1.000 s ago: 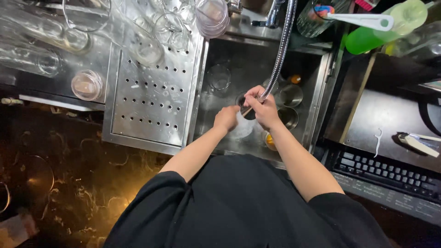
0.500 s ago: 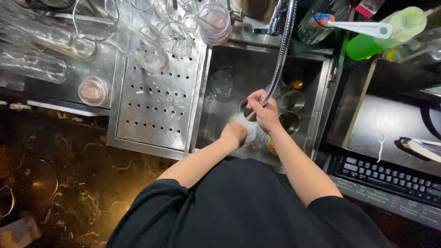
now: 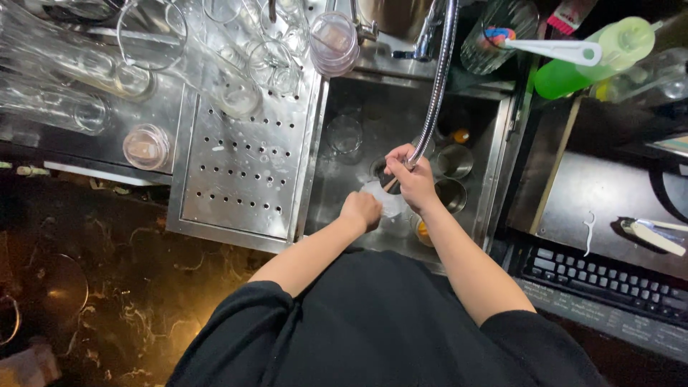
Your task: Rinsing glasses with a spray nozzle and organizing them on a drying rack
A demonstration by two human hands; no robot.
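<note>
Both hands working inside steel sink [image 3: 494, 179]. Right hand [image 3: 414, 179] gripping end of ribbed metal hose [image 3: 436, 93], fingers curled tight around nozzle. Left hand [image 3: 362, 210] closing around clear glass [image 3: 383, 201], just near of nozzle; glass blurred, shape hard to tell. Round metal cups [image 3: 454, 160] sitting in sink right of hands, another clear glass [image 3: 345, 133] far left in basin. Perforated steel drainboard [image 3: 244, 179] lying left of sink, clear glasses [image 3: 236, 93] crowding its far end. Green bottle [image 3: 573, 72] standing far right.
</note>
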